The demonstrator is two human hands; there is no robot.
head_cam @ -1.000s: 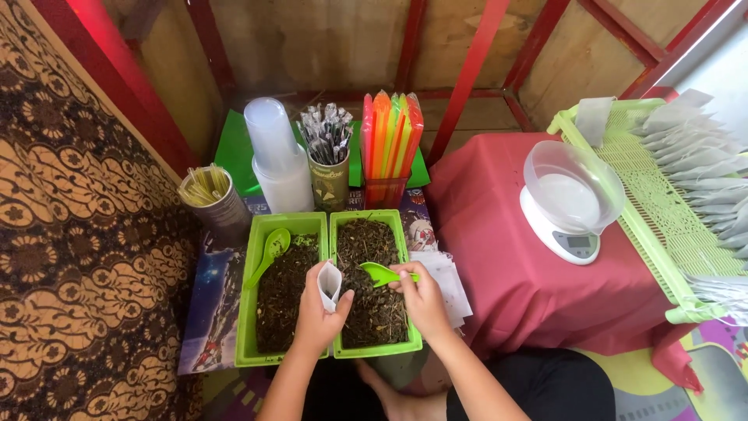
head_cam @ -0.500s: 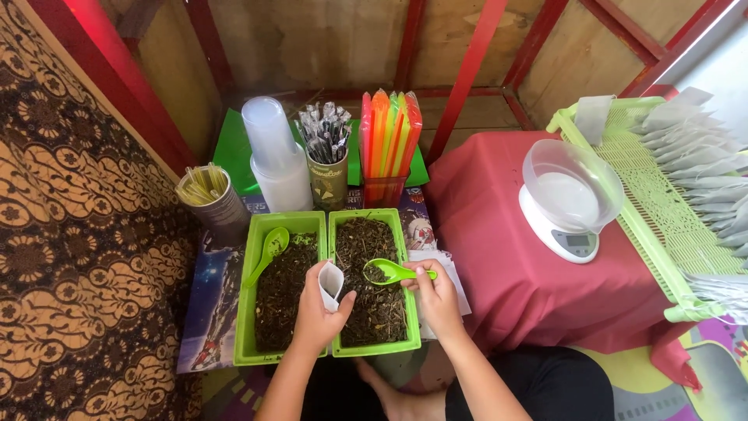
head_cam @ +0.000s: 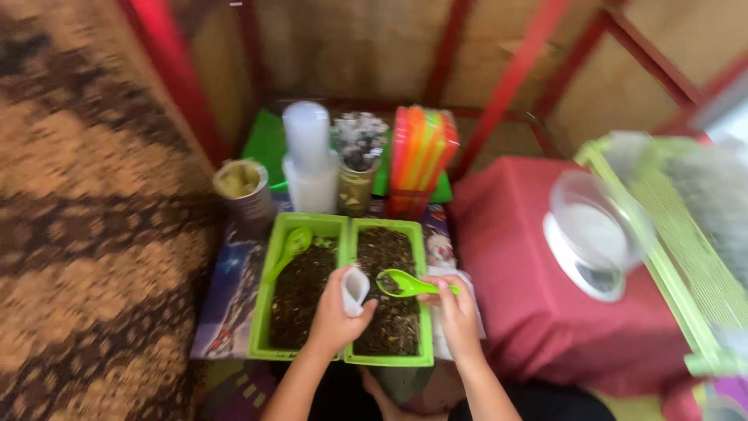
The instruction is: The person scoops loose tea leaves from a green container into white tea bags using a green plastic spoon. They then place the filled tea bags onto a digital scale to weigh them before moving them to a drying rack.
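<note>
- A green spoon [head_cam: 290, 251] is seen lying in the left green tray [head_cam: 262, 312], at 10 o'clock from the hands.
- A small white pouch [head_cam: 354, 290] is held upright in the closed grip of the left hand [head_cam: 335, 320], between the two trays.
- A second green scoop [head_cam: 405, 284], carrying dark material, is pinched by its handle in the right hand [head_cam: 456, 312], over the right green tray [head_cam: 425, 343], pointing toward 9 o'clock at the pouch.
- A white scale [head_cam: 592, 242] is set on the red surface [head_cam: 530, 312] at 3 o'clock.

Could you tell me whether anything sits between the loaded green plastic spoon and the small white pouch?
Nothing visible does. The green plastic spoon in the right hand hovers beside the small white pouch held by the left hand, above the right green tray.
</note>
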